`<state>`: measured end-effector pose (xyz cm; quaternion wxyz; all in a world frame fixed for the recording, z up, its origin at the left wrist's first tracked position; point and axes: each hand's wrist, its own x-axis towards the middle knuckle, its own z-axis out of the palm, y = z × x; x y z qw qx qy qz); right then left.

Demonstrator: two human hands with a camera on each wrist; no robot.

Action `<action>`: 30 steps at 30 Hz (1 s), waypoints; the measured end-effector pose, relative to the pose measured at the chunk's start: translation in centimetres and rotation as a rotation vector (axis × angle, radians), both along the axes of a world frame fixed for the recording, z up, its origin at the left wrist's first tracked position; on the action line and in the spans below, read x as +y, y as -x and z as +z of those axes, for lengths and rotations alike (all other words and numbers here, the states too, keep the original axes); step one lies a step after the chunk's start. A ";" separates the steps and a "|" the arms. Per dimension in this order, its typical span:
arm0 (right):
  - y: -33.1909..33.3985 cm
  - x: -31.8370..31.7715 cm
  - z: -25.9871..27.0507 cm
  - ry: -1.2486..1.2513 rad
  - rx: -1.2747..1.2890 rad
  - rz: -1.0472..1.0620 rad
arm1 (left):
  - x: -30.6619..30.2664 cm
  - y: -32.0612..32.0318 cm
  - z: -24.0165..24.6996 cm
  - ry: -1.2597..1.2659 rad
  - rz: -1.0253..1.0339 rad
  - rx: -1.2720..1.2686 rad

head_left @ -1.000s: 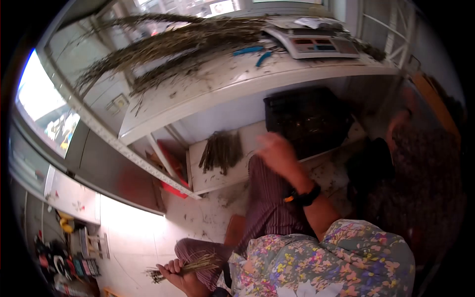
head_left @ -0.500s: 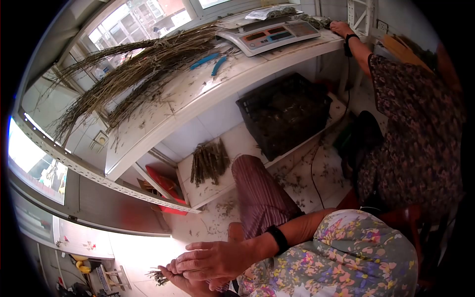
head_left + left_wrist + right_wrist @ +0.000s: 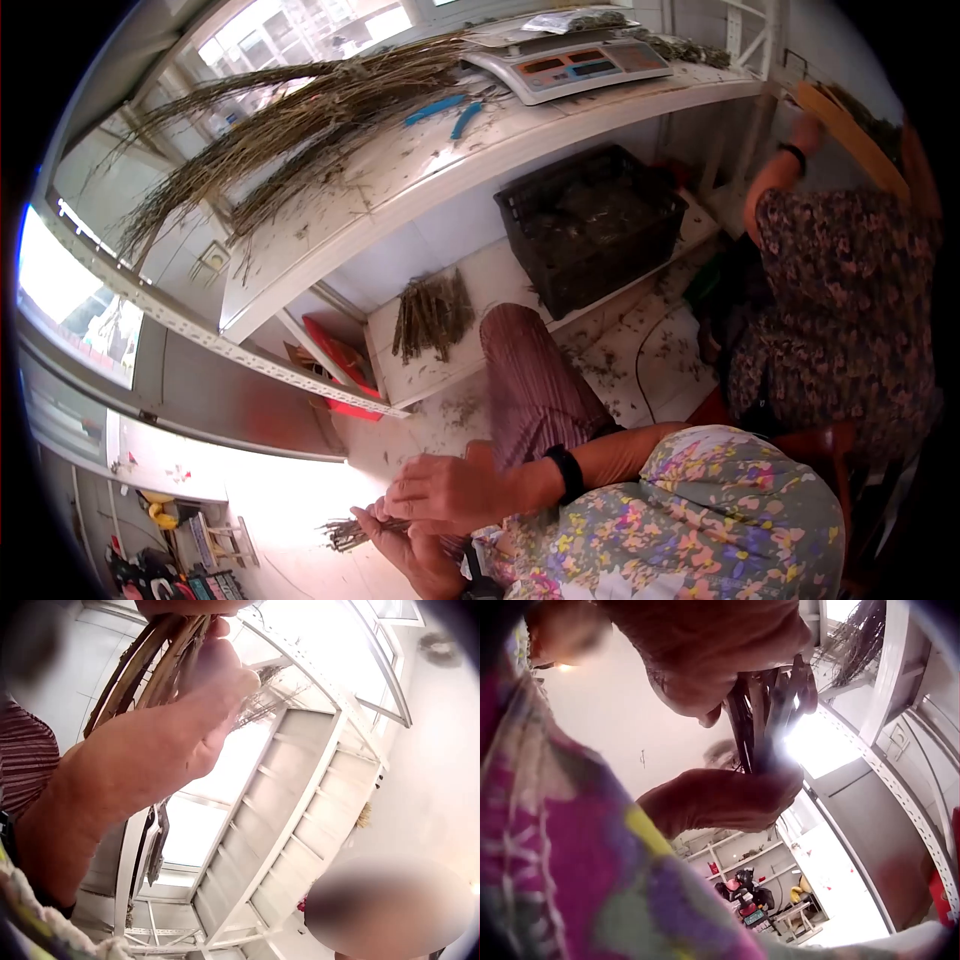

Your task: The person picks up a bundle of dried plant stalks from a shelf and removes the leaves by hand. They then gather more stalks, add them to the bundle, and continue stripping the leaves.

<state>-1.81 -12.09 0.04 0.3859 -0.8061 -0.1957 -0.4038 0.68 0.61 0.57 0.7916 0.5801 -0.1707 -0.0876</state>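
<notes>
A short bundle of dry stems (image 3: 345,535) pokes out past the hands at the lower left of the head view. My left hand (image 3: 420,562) grips it from below. Over its upper side lies my right hand (image 3: 445,492), fingers curled round the stems close to the left hand. In the left wrist view the stems (image 3: 142,671) run between my right hand (image 3: 150,754) and my left hand (image 3: 191,606) at the top edge. The right wrist view has the stems (image 3: 761,712) between my right hand (image 3: 712,649) and left hand (image 3: 727,799).
A shelf (image 3: 350,225) bears long dry branches (image 3: 300,115), blue-handled cutters (image 3: 450,112) and a scale (image 3: 570,70). Below are cut stems (image 3: 430,312) and a black crate (image 3: 590,235). Another person (image 3: 840,300) is at the right.
My right hand has come down from near the lower shelf to the stems in my left hand. The other person's hand has moved off the upper shelf's right end, towards the right.
</notes>
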 end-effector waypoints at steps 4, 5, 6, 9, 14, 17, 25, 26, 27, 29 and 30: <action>0.4 -1.7 1.1 -0.142 0.009 0.009 | 1.8 -1.9 -1.2 -0.022 -0.008 -0.023; 0.0 -2.2 1.6 -0.169 -0.061 0.018 | 2.7 -2.9 -2.3 0.042 -0.026 -0.001; 0.1 -2.8 1.5 -0.146 -0.072 -0.048 | 3.7 -3.6 -2.8 0.106 -0.041 0.018; 0.0 -3.5 1.5 -0.337 0.026 -0.013 | 3.9 -3.4 -1.4 0.112 0.117 -0.004; 0.0 -1.7 0.3 -0.475 0.159 0.089 | 4.1 -3.5 -1.5 -0.008 0.119 -0.083; 0.1 -0.9 -0.1 -0.403 0.187 0.132 | 1.5 -2.8 0.4 0.061 0.238 0.020; 0.0 -0.7 -0.5 -0.366 0.230 0.164 | -1.4 -2.9 -0.8 0.692 -0.045 0.645; -0.1 -0.8 -0.6 -0.350 0.256 0.178 | -1.3 -3.1 -1.1 0.706 -0.047 0.632; -0.2 -0.8 0.2 -0.304 0.262 0.125 | -1.0 -3.4 -1.5 0.744 -0.093 0.612; -0.3 -1.3 0.0 -0.373 0.358 0.154 | -0.8 -3.2 -1.5 0.610 -0.049 0.578; -0.4 -1.6 -0.2 -0.403 0.408 0.165 | -0.6 -3.2 -1.4 0.546 -0.029 0.565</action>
